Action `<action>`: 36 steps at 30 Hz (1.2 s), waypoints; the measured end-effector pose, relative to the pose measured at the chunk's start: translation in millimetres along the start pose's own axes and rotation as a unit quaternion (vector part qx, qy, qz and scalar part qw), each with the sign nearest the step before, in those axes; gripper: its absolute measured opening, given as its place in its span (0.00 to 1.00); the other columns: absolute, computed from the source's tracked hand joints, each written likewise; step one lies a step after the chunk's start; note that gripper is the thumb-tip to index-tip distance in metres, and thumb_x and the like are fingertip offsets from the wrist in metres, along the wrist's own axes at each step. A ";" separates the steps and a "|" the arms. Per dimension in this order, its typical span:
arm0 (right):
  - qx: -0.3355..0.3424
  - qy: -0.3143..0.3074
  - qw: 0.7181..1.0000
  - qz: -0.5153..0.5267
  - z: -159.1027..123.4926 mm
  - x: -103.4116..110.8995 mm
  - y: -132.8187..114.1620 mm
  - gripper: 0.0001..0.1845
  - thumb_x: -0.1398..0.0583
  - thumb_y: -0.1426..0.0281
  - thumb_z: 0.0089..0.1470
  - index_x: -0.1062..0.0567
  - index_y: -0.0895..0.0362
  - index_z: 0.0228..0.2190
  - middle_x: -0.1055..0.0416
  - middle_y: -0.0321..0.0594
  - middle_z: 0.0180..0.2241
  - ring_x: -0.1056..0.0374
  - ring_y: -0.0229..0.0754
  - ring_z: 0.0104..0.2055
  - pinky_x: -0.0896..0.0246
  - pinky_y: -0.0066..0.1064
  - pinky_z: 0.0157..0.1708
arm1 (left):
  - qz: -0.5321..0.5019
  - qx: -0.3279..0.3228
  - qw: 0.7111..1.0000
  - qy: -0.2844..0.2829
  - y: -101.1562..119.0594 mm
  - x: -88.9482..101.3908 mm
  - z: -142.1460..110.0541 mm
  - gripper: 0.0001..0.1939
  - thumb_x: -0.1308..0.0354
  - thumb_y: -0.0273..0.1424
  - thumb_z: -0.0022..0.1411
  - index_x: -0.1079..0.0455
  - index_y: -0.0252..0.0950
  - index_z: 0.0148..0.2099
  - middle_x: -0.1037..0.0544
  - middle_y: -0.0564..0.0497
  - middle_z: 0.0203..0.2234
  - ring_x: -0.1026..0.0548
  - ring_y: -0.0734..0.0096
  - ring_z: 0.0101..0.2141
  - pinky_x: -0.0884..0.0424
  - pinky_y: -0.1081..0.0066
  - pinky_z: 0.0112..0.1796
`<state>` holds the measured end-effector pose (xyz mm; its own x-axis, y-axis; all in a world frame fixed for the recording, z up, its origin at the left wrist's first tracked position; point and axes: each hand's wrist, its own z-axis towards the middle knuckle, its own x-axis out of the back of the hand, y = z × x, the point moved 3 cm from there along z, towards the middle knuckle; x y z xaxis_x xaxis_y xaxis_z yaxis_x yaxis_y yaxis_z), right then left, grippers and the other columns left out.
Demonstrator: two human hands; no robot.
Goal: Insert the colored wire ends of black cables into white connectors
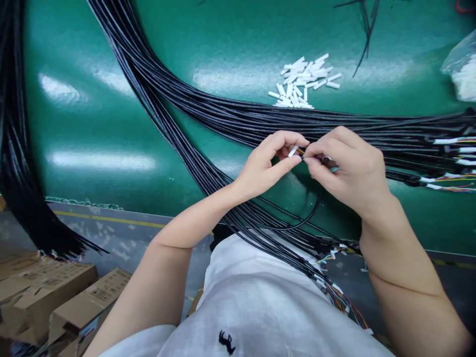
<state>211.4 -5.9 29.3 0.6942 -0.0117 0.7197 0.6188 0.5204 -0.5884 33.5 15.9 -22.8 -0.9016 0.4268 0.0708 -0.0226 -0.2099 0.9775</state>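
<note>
My left hand (273,158) is closed in a pinch beside a short white sleeve (293,150) and thin coloured wires (300,151). Fingertip to fingertip with it, my right hand (345,166) pinches the end of a black cable, mostly hidden by the fingers. That black cable (316,208) loops down from under the right hand toward the near bundle of black cables (193,173), whose ends show colored wires and white pieces. Beyond both hands, on the green table, lies a loose pile of short white sleeves (303,79).
A second thick bundle of black cables (223,111) crosses the green table (96,124), with white-sleeved ends (446,141) at right. More cables (17,148) hang over the left edge. Cardboard boxes (48,292) stand below. A clear bag (464,69) and black strips (366,29) lie farther back.
</note>
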 end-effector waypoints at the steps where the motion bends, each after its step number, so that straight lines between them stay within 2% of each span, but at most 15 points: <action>1: -0.009 -0.003 1.000 0.015 0.0 0.0 0.2 0.10 0.39 0.78 0.60 0.24 0.50 0.34 0.27 0.37 0.33 0.28 0.41 0.32 0.35 0.33 0.29 | -0.012 0.012 1.000 -0.006 -0.8 -0.7 0.3 0.16 0.38 0.46 0.70 0.27 0.41 0.52 0.22 0.51 0.40 0.24 0.73 0.38 0.26 0.70 0.40; 4: -0.113 0.008 0.983 0.143 -1.6 1.1 7.5 0.07 0.37 0.75 0.63 0.22 0.50 0.34 0.28 0.35 0.29 0.29 0.39 0.26 0.34 0.34 0.26 | -0.052 0.043 0.998 -0.020 -2.2 -1.0 1.4 0.17 0.37 0.46 0.69 0.29 0.42 0.52 0.23 0.53 0.38 0.25 0.75 0.36 0.27 0.71 0.38; 6: -0.210 0.035 0.943 0.255 -4.7 0.9 16.1 0.04 0.36 0.71 0.65 0.22 0.50 0.36 0.29 0.32 0.25 0.30 0.37 0.21 0.34 0.33 0.23 | -0.071 0.061 0.995 -0.032 -2.8 -0.3 2.0 0.18 0.35 0.46 0.67 0.30 0.42 0.52 0.25 0.54 0.35 0.26 0.76 0.34 0.28 0.73 0.36; 8: -0.265 0.045 0.910 0.315 -7.2 -0.5 22.2 0.01 0.34 0.67 0.65 0.21 0.49 0.38 0.30 0.30 0.22 0.31 0.37 0.19 0.33 0.33 0.21 | -0.086 0.076 0.992 -0.048 -3.2 0.3 2.6 0.19 0.34 0.45 0.66 0.31 0.41 0.52 0.27 0.55 0.33 0.28 0.77 0.32 0.29 0.74 0.34; 11: -0.268 0.025 0.902 0.338 -6.8 -2.2 23.6 0.03 0.33 0.65 0.65 0.21 0.50 0.37 0.31 0.30 0.23 0.31 0.36 0.20 0.32 0.32 0.22 | -0.098 0.097 0.989 -0.050 -3.5 1.6 3.4 0.21 0.33 0.46 0.65 0.32 0.41 0.52 0.28 0.55 0.32 0.29 0.78 0.32 0.30 0.74 0.34; 16: -0.263 0.014 0.895 0.360 -4.3 -0.7 20.3 0.03 0.33 0.68 0.64 0.19 0.50 0.35 0.29 0.31 0.30 0.30 0.33 0.24 0.32 0.28 0.24 | -0.124 0.130 0.983 -0.040 -2.7 1.5 4.0 0.24 0.30 0.47 0.62 0.32 0.41 0.52 0.28 0.56 0.31 0.29 0.79 0.31 0.30 0.73 0.34; 21: -0.302 -0.012 0.873 0.382 -6.3 -3.8 25.0 0.01 0.33 0.67 0.65 0.20 0.50 0.37 0.29 0.28 0.25 0.29 0.33 0.23 0.30 0.28 0.27 | -0.168 0.167 0.968 -0.079 1.8 0.4 3.1 0.29 0.28 0.50 0.59 0.33 0.42 0.53 0.28 0.55 0.32 0.28 0.78 0.32 0.30 0.71 0.35; 25: -0.283 -0.006 0.879 0.384 -5.7 -7.0 27.6 0.06 0.30 0.64 0.61 0.20 0.51 0.36 0.28 0.29 0.25 0.28 0.35 0.22 0.29 0.30 0.26 | -0.183 0.172 0.963 -0.100 2.2 1.2 3.6 0.31 0.27 0.53 0.56 0.32 0.43 0.54 0.28 0.55 0.30 0.27 0.76 0.31 0.29 0.70 0.34; 28: -0.259 -0.015 0.883 0.392 -4.1 -6.2 24.9 0.06 0.30 0.62 0.61 0.20 0.50 0.37 0.27 0.30 0.25 0.28 0.36 0.22 0.29 0.31 0.24 | -0.186 0.165 0.966 -0.074 -1.2 3.3 5.1 0.33 0.27 0.55 0.54 0.32 0.43 0.53 0.27 0.55 0.30 0.25 0.75 0.32 0.26 0.69 0.35; 32: -0.203 -0.043 0.921 0.331 -0.4 1.3 15.7 0.02 0.30 0.67 0.60 0.18 0.49 0.35 0.25 0.33 0.35 0.25 0.36 0.25 0.27 0.32 0.26 | -0.185 0.171 0.967 -0.033 -6.6 6.0 6.0 0.35 0.27 0.56 0.53 0.32 0.44 0.54 0.25 0.55 0.32 0.23 0.74 0.34 0.24 0.70 0.36; 36: -0.171 -0.040 0.949 0.264 1.8 7.1 10.2 0.08 0.30 0.75 0.56 0.17 0.49 0.35 0.26 0.33 0.37 0.25 0.36 0.24 0.29 0.30 0.23 | -0.174 0.163 0.971 -0.021 -7.5 7.3 6.3 0.36 0.28 0.58 0.52 0.32 0.43 0.54 0.23 0.54 0.34 0.21 0.75 0.34 0.23 0.70 0.38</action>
<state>222.0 0.9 29.0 0.9188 0.2446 0.3097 0.2858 0.1288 -0.9496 29.8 26.1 -28.4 -0.8457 0.4587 -0.2729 -0.1783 0.2392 0.9545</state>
